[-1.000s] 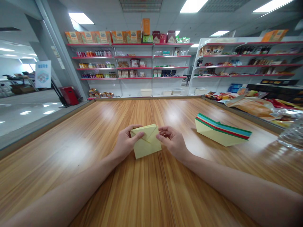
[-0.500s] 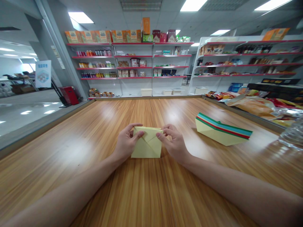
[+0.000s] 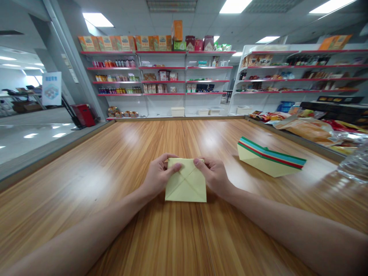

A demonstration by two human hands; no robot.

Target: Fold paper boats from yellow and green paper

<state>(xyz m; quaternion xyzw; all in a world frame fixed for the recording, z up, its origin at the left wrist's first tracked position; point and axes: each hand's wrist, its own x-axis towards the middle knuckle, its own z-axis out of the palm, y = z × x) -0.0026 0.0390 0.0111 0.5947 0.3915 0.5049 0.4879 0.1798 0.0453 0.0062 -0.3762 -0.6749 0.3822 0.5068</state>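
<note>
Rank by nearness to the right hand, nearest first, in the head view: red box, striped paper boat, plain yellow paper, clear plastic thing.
1. Plain yellow paper: held by the right hand.
2. Striped paper boat: on the table, to the right.
3. Clear plastic thing: at the right edge.
4. Red box: beyond the table, far left.

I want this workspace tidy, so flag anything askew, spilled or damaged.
Nothing looks spilled or damaged. The untidiest spot is the packets, jumbled beyond the right edge of the table. The yellow folded paper, held by the left hand and right hand, looks intact.
</note>
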